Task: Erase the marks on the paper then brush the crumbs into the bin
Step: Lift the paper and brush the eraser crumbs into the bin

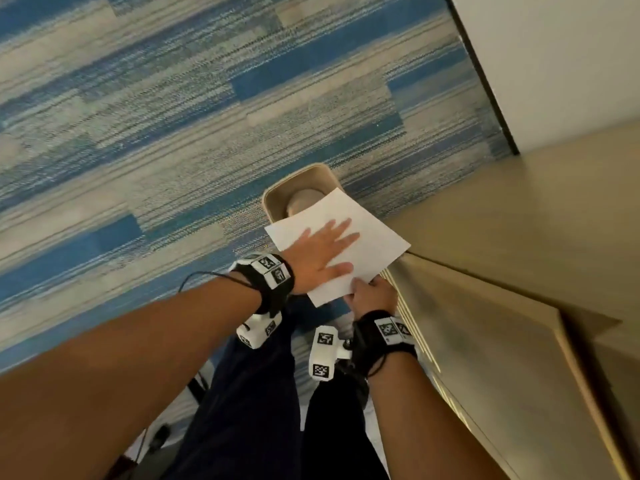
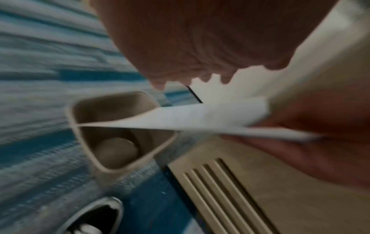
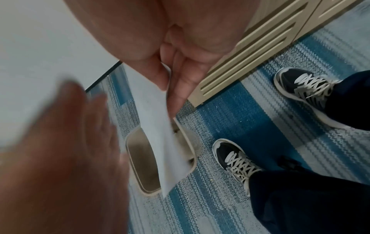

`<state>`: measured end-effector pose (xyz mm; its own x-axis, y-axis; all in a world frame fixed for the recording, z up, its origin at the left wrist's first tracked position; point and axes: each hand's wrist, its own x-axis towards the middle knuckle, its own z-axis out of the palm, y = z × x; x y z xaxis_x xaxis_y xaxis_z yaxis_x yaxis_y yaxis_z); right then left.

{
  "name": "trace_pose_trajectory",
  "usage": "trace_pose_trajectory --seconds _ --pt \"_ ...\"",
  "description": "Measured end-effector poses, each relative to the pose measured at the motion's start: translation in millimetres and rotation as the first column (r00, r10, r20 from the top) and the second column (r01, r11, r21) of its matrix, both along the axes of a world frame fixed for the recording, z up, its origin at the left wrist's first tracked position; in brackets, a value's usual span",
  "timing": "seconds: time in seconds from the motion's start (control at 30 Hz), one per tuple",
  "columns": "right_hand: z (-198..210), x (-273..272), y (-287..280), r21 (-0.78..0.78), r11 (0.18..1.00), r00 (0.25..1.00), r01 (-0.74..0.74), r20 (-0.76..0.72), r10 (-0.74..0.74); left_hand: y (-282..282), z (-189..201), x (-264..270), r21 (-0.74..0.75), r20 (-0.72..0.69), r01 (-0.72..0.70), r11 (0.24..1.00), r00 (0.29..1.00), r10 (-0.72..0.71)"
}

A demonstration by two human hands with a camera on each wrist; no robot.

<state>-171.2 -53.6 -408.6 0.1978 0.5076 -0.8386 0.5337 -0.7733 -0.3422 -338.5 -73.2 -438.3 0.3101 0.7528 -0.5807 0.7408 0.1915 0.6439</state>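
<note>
A white sheet of paper (image 1: 374, 233) hangs in the air off the table's corner, its far edge over a beige bin (image 1: 277, 199) on the carpet. My right hand (image 1: 372, 294) pinches the sheet's near corner between thumb and fingers (image 3: 178, 88). My left hand (image 1: 325, 247) lies flat on top of the paper with fingers spread and straight. In the left wrist view the paper (image 2: 200, 117) slopes down toward the bin (image 2: 120, 131), which holds a round pale object. The right wrist view shows the paper (image 3: 158, 126) over the bin (image 3: 140, 158), and my blurred left hand (image 3: 66, 142).
A beige table (image 1: 519, 254) with a ribbed edge panel (image 1: 408, 317) stands at the right. Blue and grey striped carpet (image 1: 173, 116) covers the floor. My two dark sneakers (image 3: 236, 158) stand beside the bin. A white wall (image 1: 554, 57) with a dark baseboard rises behind.
</note>
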Motion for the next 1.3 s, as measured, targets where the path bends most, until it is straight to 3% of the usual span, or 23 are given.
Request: trace_pose_trajectory --seconds 0.07,0.17,0.23,0.3,0.37,0.43,0.5,0.57,0.6,0.67,0.7,0.73,0.8,0.87,0.93,0.97,1.0,1.03,1.1,1.17,1.23,1.27,1.3 --pt "-13.3 -6.0 7.6 0.008 1.0 0.999 -0.009 0.031 0.009 -4.6 -22.1 12.0 -0.049 0.026 0.073 0.996 0.997 -0.072" --pt "-22.9 -8.0 10.6 -0.012 1.0 0.998 0.029 0.057 -0.028 -11.2 -62.9 -9.2 -0.327 -0.311 -0.238 0.915 0.941 0.133" --pt "-28.2 -5.4 9.8 -0.027 0.999 0.998 0.031 0.051 -0.03 -2.6 -61.9 -5.1 -0.29 -0.192 -0.279 0.916 0.954 0.23" --pt "-28.9 -2.8 10.1 -0.037 0.997 0.998 0.065 0.018 -0.065 3.1 -53.8 13.1 -0.164 -0.012 -0.098 0.982 0.995 0.097" --pt "-26.9 -1.2 10.7 -0.029 0.996 0.996 0.085 -0.001 -0.085 -3.1 -64.3 15.9 -0.217 -0.102 -0.032 0.976 0.995 0.01" --pt "-26.6 0.0 10.5 -0.034 0.994 0.994 0.108 -0.029 -0.109 -5.9 -73.1 4.5 -0.328 -0.23 -0.215 0.92 0.962 0.143" --pt "-28.0 0.4 12.4 -0.06 0.989 0.988 0.135 -0.071 -0.139 -0.7 -67.4 7.6 -0.222 -0.056 -0.197 0.955 0.98 0.189" --pt "-30.1 0.8 15.4 -0.067 0.986 0.983 0.155 -0.086 -0.16 -1.2 -62.4 21.2 -0.131 0.094 -0.063 0.989 0.993 0.075" --pt "-29.3 0.4 16.2 -0.065 0.985 0.982 0.16 -0.089 -0.165 -4.6 -66.8 20.1 -0.174 0.039 -0.03 0.984 0.999 0.037" --pt "-27.3 0.9 14.8 -0.066 0.985 0.982 0.161 -0.093 -0.167 -14.7 -81.4 5.8 -0.318 -0.217 -0.151 0.936 0.972 0.084" --pt "-26.4 1.2 14.6 -0.068 0.986 0.983 0.153 -0.092 -0.159 -14.1 -81.8 -2.2 -0.319 -0.264 -0.241 0.917 0.951 0.158" --pt "-27.0 2.1 14.0 -0.074 0.987 0.985 0.142 -0.085 -0.148 -9.7 -76.7 -4.3 -0.259 -0.199 -0.267 0.928 0.955 0.219" --pt "-29.5 4.0 13.5 -0.091 0.983 0.982 0.158 -0.095 -0.166 0.9 -60.6 10.5 -0.054 0.028 -0.086 0.995 0.996 0.088" --pt "-29.8 5.2 12.7 -0.085 0.989 0.989 0.12 -0.078 -0.126 -2.7 -60.0 20.3 -0.027 0.005 0.101 0.994 0.995 -0.101" --pt "-27.2 6.8 10.4 -0.073 0.991 0.991 0.113 -0.062 -0.117 -10.2 -76.9 1.4 -0.238 -0.232 -0.037 0.971 0.973 -0.019" --pt "-25.3 7.5 10.0 -0.072 0.99 0.989 0.124 -0.073 -0.129 -9.7 -78.3 -10.0 -0.274 -0.318 -0.186 0.944 0.944 0.094" --pt "-23.5 6.9 10.9 -0.076 0.987 0.985 0.142 -0.092 -0.148 -6.5 -77.2 -16.2 -0.228 -0.302 -0.275 0.934 0.932 0.201" --pt "-22.7 7.0 12.1 -0.082 0.982 0.979 0.167 -0.108 -0.175 -0.5 -69.4 -13.9 -0.164 -0.188 -0.27 0.949 0.953 0.239" --pt "-25.3 8.4 13.2 -0.089 0.982 0.98 0.165 -0.094 -0.173 4.0 -55.1 8.7 -0.047 0.03 -0.059 0.997 0.998 0.061" --pt "-28.2 8.2 12.0 -0.083 0.983 0.983 0.166 -0.065 -0.172 -4.6 -61.7 9.7 -0.147 -0.064 0.089 0.985 0.993 -0.1" --pt "-27.0 7.7 9.1 -0.083 0.981 0.981 0.178 -0.06 -0.183 -11.7 -81.1 -12.6 -0.268 -0.312 -0.168 0.949 0.947 0.079" --pt "-26.7 6.9 8.8 -0.076 0.982 0.983 0.171 -0.057 -0.175 -10.0 -84.1 -21.4 -0.271 -0.339 -0.285 0.919 0.922 0.186" --pt "-25.9 6.1 9.5 -0.069 0.986 0.986 0.152 -0.051 -0.156 -4.8 -81.3 -20.9 -0.231 -0.258 -0.308 0.923 0.934 0.247"
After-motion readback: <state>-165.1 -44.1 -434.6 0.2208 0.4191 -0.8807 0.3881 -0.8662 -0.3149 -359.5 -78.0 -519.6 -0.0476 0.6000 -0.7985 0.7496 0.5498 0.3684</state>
